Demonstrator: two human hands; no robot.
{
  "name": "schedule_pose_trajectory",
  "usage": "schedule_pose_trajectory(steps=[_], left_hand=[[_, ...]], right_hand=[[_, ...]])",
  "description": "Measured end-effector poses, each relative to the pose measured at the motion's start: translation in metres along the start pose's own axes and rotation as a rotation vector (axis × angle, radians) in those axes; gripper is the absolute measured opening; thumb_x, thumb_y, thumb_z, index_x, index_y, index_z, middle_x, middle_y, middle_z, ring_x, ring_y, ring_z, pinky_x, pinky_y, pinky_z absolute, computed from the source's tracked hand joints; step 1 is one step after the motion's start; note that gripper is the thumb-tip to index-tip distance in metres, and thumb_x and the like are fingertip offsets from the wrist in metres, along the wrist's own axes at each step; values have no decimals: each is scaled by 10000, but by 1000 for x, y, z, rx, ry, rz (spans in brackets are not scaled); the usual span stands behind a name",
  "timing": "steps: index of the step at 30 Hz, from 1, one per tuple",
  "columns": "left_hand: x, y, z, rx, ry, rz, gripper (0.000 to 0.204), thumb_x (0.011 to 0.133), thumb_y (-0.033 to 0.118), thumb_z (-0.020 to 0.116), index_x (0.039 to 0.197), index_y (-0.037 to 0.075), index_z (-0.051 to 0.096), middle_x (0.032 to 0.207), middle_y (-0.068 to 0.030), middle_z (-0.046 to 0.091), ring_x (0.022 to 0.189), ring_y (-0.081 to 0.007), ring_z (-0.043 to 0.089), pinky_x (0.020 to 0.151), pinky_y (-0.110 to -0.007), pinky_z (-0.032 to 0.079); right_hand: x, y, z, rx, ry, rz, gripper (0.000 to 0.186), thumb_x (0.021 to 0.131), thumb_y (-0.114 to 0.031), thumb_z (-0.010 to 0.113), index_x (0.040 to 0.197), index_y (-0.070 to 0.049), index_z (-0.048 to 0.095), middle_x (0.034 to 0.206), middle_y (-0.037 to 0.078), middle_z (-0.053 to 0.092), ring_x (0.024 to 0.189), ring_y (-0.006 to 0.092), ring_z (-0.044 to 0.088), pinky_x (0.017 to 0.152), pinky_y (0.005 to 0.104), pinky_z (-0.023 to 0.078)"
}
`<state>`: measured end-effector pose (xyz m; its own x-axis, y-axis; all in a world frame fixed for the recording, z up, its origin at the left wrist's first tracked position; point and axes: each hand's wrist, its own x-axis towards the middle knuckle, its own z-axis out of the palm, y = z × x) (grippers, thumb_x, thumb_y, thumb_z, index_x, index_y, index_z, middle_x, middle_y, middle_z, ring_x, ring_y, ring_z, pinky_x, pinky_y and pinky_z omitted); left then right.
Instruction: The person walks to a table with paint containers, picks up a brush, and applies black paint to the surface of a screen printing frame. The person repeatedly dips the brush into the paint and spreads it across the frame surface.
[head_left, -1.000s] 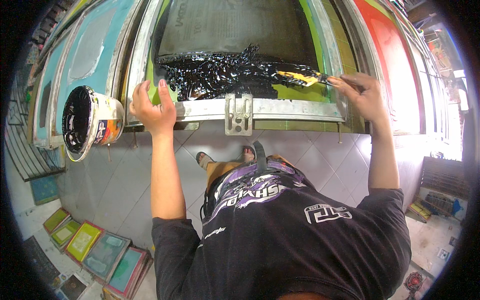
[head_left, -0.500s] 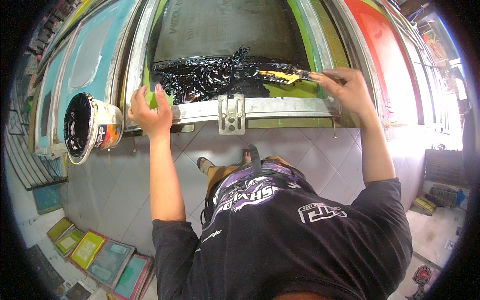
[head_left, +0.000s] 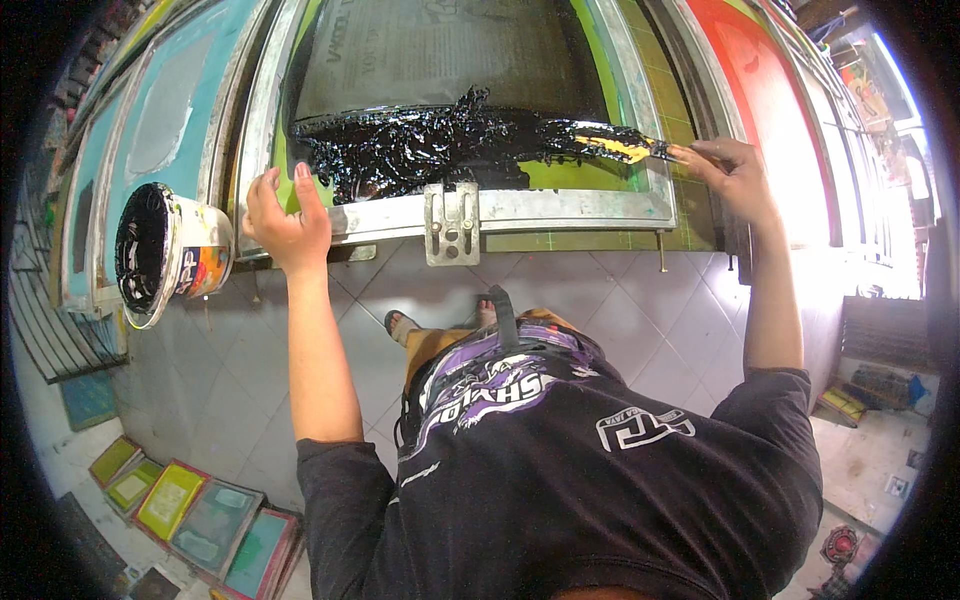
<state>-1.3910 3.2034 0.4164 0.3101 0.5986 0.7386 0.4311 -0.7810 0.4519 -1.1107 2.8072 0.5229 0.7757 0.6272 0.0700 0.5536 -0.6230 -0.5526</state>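
Note:
My right hand (head_left: 737,180) pinches the end of a yellow spatula (head_left: 618,148) smeared with black ink. Its blade lies over the near right part of a screen printing frame (head_left: 570,207), above the green border of the mesh. A thick, glossy band of black ink (head_left: 400,150) runs along the near side of the mesh. At the near left corner, my left hand (head_left: 288,225) straddles the frame's rail, thumb on the inner side and fingers on the outer side. A metal hinge plate (head_left: 452,225) sits midway along the near rail.
An ink bucket (head_left: 200,245), coated black inside, is tipped toward the left beside my left hand. Teal screens (head_left: 170,110) stand to the left, a red screen (head_left: 765,90) to the right. Several small frames (head_left: 205,520) lie at lower left. Tiled floor (head_left: 600,290) shows below the rail.
My right hand has drawn the spatula to the right, toward the frame's right rail. My left hand keeps its place at the corner. The whole view has shifted slightly.

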Motion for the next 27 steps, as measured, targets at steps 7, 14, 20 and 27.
schedule_pose_trajectory(steps=[7,14,20,27], left_hand=[[0,0,-2,1,-3,-8,318,817,330,599,955,45,579,971,-81,595,878,-219,558,834,-398,317],[4,9,-5,52,31,60,294,821,270,614,899,-13,596,884,-145,613,811,-284,591,727,-380,443],[4,5,-5,70,43,68,291,826,286,603,917,10,595,880,-123,612,815,-272,583,728,-386,423],[0,0,0,49,-8,-7,348,804,345,608,952,32,576,976,-102,593,903,-247,552,839,-393,310]], right_hand=[[0,-25,13,91,-9,57,305,758,-216,693,949,20,664,809,115,651,753,153,590,683,282,454],[7,-34,21,9,-119,10,331,769,-282,691,960,-13,670,832,135,664,751,149,598,684,288,465],[17,-48,26,-14,-162,-61,358,777,-300,683,971,0,663,859,149,665,766,158,602,700,294,470],[17,-49,6,10,-123,-62,373,774,-309,688,961,13,662,825,138,660,783,162,607,700,287,473]])
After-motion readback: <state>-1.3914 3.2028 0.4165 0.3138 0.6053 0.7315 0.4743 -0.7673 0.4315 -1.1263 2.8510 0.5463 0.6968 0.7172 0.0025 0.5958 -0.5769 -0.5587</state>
